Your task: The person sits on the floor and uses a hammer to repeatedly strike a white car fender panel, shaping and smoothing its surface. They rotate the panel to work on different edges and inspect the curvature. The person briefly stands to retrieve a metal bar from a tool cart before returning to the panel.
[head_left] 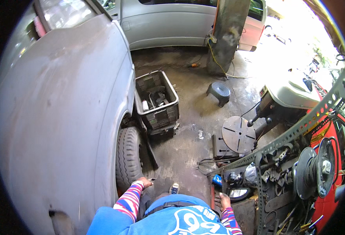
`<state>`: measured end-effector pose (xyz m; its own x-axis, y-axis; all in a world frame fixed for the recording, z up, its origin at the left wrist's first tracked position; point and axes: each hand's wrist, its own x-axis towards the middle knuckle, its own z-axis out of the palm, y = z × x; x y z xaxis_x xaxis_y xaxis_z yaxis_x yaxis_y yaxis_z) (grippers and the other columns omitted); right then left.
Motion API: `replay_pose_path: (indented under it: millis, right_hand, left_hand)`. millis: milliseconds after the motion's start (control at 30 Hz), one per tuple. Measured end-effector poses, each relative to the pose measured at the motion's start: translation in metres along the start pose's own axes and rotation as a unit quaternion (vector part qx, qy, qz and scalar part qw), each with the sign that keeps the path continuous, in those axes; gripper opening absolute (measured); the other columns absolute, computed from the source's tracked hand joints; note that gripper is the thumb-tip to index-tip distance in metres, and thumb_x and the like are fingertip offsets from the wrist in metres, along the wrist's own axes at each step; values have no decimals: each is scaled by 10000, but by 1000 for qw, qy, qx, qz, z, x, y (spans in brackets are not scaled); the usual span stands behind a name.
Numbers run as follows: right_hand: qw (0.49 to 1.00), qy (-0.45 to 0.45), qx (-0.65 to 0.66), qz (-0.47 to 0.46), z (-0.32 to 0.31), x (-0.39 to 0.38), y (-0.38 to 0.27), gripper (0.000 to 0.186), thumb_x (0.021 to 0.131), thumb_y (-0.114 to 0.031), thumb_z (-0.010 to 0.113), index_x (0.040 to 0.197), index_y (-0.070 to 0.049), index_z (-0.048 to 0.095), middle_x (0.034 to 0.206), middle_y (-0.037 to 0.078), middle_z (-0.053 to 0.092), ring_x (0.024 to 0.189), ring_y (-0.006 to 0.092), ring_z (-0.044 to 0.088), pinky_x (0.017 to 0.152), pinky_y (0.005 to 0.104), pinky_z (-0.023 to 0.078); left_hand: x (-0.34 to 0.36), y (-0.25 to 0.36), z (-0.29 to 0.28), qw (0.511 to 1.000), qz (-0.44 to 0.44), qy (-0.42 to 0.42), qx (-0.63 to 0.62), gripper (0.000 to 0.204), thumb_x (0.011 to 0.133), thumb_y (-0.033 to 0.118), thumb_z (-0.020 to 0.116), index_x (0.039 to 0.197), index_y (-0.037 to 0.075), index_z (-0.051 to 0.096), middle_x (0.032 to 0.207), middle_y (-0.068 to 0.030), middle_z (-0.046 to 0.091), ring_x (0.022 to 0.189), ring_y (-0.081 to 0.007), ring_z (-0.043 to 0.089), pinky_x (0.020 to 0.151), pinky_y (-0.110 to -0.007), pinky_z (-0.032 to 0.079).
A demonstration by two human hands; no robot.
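Note:
My left hand (144, 182) is beside the black truck tire (128, 154), low at the side of the grey vehicle (63, 113). Its fingers are curled, with a small dark bit showing at their tips that I cannot make out. My right hand (223, 201) hangs at my right side with the fingers loosely apart and nothing visible in it. Close to that hand are the cluttered shelf's edge, a blue box (217, 179) and a dark rounded case with a pale label (239, 193).
Ahead stands a black crate (156, 119) holding parts. Beyond are a blue-grey stool (219, 93), a pillar (228, 37) with cables and a silver van (168, 23). To the right are a drill press with a round slotted table (239, 134), perforated metal shelving (259, 188) and a cable reel (317, 172).

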<state>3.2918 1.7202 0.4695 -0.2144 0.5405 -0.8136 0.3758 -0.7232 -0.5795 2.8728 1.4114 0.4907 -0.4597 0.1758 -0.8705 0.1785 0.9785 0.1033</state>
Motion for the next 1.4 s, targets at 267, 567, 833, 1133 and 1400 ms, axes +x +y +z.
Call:
replay_pose_path:
  millis: [267,567,833,1133,1400]
  right_hand:
    - [747,-505,-370,-225,236,-70,-280,412,1018,-285,571,1316,-4,611,1290,117,646,1187,180,565,1050,322,407]
    - [241,-861,-343,-289,446,-156,-419,599,1046,-458,445,976,94,666,917,278,684,883,372,642,837,464,457]
    - [384,-808,-351,-276,460,-38,-578,584,983,-465,556,869,101,650,670,129,637,647,174,579,633,399,492]
    - [466,-720,-299,-419,464,69,-736,472,989,-403,564,1047,57,651,971,187,617,967,345,585,887,435,457]
    - [588,-708,-303,-249,539,201,-867,324,893,-231,744,1094,12,667,1014,121,693,968,196,644,871,321,499]
  left_hand:
    - [30,53,-43,978,65,53,-189,695,833,533,700,1158,-79,647,942,-196,716,805,-298,695,719,-417,542]
    - [59,321,-262,891,350,39,-285,401,873,400,738,963,31,610,669,-11,548,549,-113,514,488,-308,423]
    - [166,523,-331,877,176,154,-420,411,853,354,692,980,-34,652,895,-206,695,843,-299,681,776,-428,516]
    - [281,619,-368,986,153,58,-9,535,821,414,689,1203,39,688,1275,-192,644,1198,-319,617,1019,-403,487]
    - [388,661,-534,984,161,71,6,436,823,306,628,1193,89,705,1239,-135,679,1173,-279,644,973,-415,523]
